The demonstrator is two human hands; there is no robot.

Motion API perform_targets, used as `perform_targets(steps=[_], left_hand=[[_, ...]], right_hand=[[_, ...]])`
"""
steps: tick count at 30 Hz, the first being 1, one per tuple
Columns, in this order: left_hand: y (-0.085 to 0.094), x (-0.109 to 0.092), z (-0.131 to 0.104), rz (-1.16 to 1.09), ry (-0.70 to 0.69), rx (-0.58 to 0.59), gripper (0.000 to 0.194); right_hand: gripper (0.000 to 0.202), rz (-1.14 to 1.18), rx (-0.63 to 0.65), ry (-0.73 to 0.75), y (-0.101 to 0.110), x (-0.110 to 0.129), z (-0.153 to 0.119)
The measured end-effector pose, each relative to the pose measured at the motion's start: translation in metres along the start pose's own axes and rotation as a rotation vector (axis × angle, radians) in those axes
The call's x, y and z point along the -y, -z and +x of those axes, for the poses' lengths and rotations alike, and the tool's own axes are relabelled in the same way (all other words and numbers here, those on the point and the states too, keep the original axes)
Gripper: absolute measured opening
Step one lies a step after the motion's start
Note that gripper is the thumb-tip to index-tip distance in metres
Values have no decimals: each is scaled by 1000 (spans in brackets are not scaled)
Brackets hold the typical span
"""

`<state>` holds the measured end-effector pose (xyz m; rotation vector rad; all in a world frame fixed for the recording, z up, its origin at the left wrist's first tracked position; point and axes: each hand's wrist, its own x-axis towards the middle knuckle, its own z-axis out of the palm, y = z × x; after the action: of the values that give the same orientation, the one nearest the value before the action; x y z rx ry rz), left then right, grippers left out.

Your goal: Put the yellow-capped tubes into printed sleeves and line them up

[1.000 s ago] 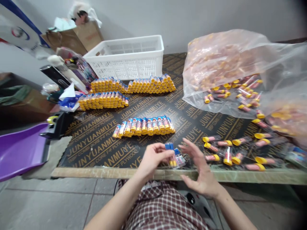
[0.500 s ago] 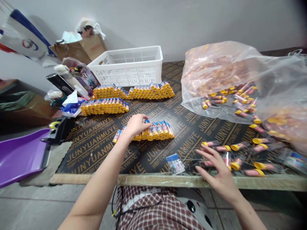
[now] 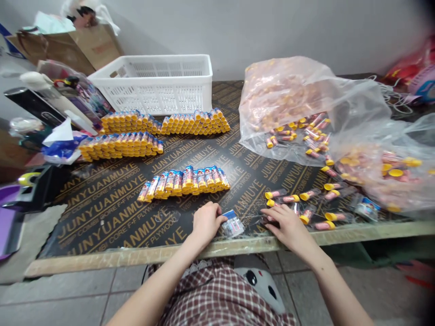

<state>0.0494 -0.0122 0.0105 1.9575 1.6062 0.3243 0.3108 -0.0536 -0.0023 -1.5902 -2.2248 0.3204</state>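
My left hand (image 3: 206, 221) is closed, thumb and fingertips at the left edge of a small stack of clear printed labels (image 3: 234, 226) with a blue strip. On the right, my right hand (image 3: 287, 225) curls its fingers round a small pink-filled tube, mostly hidden under them. Beside that hand lie several loose clear tubes with yellow caps and pink contents (image 3: 311, 194). Farther back, a stacked row of labelled tubes (image 3: 188, 180) rests with the yellow ends facing me.
More stacked labelled tubes (image 3: 122, 146) stand before a white plastic basket (image 3: 170, 93). A large translucent bag (image 3: 285, 90) spills tubes at the back right, with another bag (image 3: 367, 172) nearer. Bottles, a tape dispenser (image 3: 37, 185) and a purple dustpan (image 3: 8, 226) are at the left.
My left hand has left the row of tubes, where another labelled tube now lies on top, and come down to the labels. My right hand's fingers have closed in. The view has shifted right.
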Motion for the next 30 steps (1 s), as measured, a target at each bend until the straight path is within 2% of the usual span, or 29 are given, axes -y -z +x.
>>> perform_targets(steps=[4, 8, 11, 16, 19, 23, 25, 28, 30], left_hand=[[-3, 1, 2, -20, 30, -5, 11], [-3, 3, -1, -28, 12, -17, 10], [-5, 5, -4, -24, -15, -27, 9], [-7, 5, -7, -105, -38, -95, 7], [-6, 4, -8, -326, 0, -116, 10], [-3, 3, -7, -866, 183, -70, 18], [-1, 2, -6, -1095, 286, -67, 25], [3, 0, -6, -1317, 392, -71, 39], [4, -1, -6, -1412, 438, -65, 43]], right_hand=[[26, 53, -30, -35, 2, 8, 7], [39, 184, -137, -86, 5, 22, 9], [37, 254, -217, -130, 4, 30, 9], [40, 487, -202, -258, -4, 39, 8], [42, 566, -256, -316, -8, 44, 8], [14, 563, -384, -353, -9, 51, 10], [14, 578, -438, -352, -7, 56, 11], [8, 663, -425, -331, -6, 66, 10], [13, 668, -385, -311, -7, 75, 8]])
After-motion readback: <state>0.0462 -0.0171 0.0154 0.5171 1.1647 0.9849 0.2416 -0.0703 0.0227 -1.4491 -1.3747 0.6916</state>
